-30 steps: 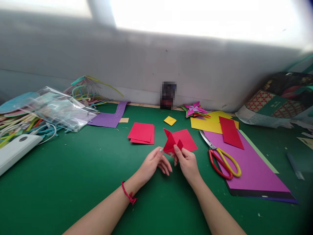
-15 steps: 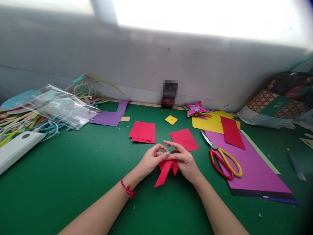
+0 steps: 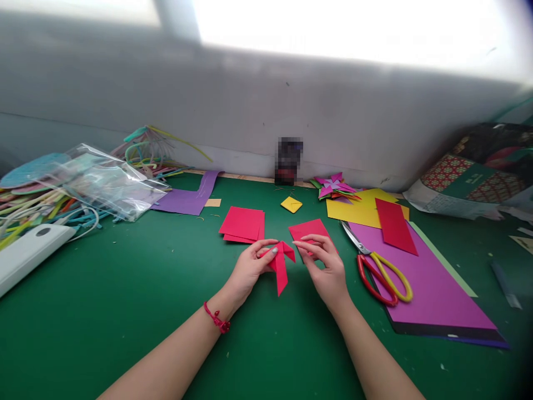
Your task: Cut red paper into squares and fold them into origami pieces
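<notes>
A folded red paper piece (image 3: pixel 280 269) with pointed flaps is pinched in my left hand (image 3: pixel 245 271), thumb on top. One long flap hangs toward me and a shorter one points right. Just right of it, my right hand (image 3: pixel 327 269) is apart from the folded piece, fingers bent and holding nothing I can see. Beyond that hand lies a red paper square (image 3: pixel 310 228), partly hidden by the fingers. A small stack of red paper squares (image 3: pixel 242 223) rests behind my left hand.
Scissors (image 3: pixel 377 266) lie on purple sheets (image 3: pixel 441 283) at right, near a red strip (image 3: pixel 396 226) and yellow paper (image 3: pixel 350 212). A folded paper star (image 3: pixel 333 186) and yellow folded square (image 3: pixel 291 204) sit behind. A plastic bag (image 3: pixel 112 183) and white power strip (image 3: pixel 37 253) are left.
My right hand has let go of the folded red paper and moved slightly right. The folded piece stays in my left hand, turned so its long flap points more straight toward me.
</notes>
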`<state>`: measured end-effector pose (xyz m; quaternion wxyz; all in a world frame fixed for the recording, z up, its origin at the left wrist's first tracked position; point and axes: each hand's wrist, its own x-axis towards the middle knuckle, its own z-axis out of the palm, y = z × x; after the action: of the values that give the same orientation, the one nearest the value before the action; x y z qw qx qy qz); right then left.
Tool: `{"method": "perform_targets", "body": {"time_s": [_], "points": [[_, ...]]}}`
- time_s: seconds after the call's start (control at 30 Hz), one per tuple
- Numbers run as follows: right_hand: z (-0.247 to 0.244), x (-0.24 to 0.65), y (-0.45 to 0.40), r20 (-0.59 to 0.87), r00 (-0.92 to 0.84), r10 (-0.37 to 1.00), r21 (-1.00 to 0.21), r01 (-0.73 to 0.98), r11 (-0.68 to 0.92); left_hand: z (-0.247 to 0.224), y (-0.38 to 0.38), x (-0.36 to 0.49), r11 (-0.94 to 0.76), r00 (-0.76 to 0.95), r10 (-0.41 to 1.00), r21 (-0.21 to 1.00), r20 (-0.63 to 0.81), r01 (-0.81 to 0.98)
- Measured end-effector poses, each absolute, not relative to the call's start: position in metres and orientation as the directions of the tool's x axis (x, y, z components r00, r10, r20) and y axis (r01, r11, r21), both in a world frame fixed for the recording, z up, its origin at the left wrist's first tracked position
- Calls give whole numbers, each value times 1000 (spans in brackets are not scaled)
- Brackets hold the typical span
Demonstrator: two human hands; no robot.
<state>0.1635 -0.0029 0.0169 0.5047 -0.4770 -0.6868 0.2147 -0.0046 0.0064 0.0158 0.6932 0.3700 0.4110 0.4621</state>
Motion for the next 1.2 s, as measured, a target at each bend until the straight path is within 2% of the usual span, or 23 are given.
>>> {"method": "perform_targets", "body": {"time_s": [0.07,0.17,0.33,0.47,0.6,0.73,0.9,1.2], "points": [[15,163,-5,515,-170,840,-692,496,524,14,8,-6,293,219,951,860,-218,-417],[13,162,-7,506,-332,796,-601,526,602,13,8,-7,299,237,948,852,-214,-429],[14,165,-5,512,-384,769,-613,464,640,19,6,-7,308,313,931,864,-187,-399],[17,172,-4,462,-451,764,-645,421,638,23,5,-7,339,401,895,880,-193,-333],[19,175,-5,416,-477,774,-654,435,620,17,7,-7,317,403,894,914,-197,-254],[18,175,-4,429,-447,785,-635,468,614,12,7,-7,298,358,913,918,-194,-263],[14,177,-2,473,-439,764,-613,460,643,14,6,-6,333,382,896,910,-225,-247],[14,179,-1,459,-466,757,-539,531,654,12,5,-7,303,370,908,918,-196,-257]]}}
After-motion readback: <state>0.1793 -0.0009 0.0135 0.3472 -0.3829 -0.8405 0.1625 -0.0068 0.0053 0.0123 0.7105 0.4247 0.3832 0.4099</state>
